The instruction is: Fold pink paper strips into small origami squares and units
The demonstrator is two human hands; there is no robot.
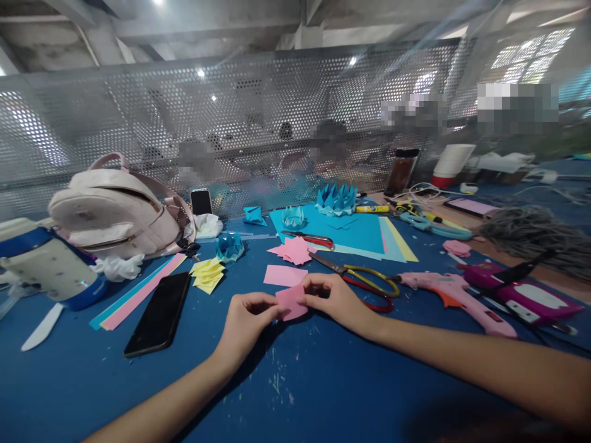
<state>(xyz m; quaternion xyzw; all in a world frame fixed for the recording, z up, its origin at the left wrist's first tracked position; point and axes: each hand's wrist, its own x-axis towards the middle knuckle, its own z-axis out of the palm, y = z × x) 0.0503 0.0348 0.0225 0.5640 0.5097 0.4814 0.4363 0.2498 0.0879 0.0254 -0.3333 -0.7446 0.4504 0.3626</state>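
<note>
Both my hands hold one small pink paper square (292, 301) just above the blue table (295, 381). My left hand (247, 320) pinches its left edge, and my right hand (335, 298) pinches its right edge. Another flat pink square (284, 275) lies just behind it, and a pile of folded pink pieces (294, 250) sits further back. Scissors with yellow and red handles (364, 280) lie right beside my right hand.
A black phone (159, 314) lies left of my hands, with yellow folded papers (207, 274) and paper strips (138, 292) nearby. A pink backpack (115, 212) and a bottle (50, 264) stand at the left. A pink glue gun (455, 295) lies on the right. Blue origami pieces (337, 199) rest on coloured sheets (364, 234).
</note>
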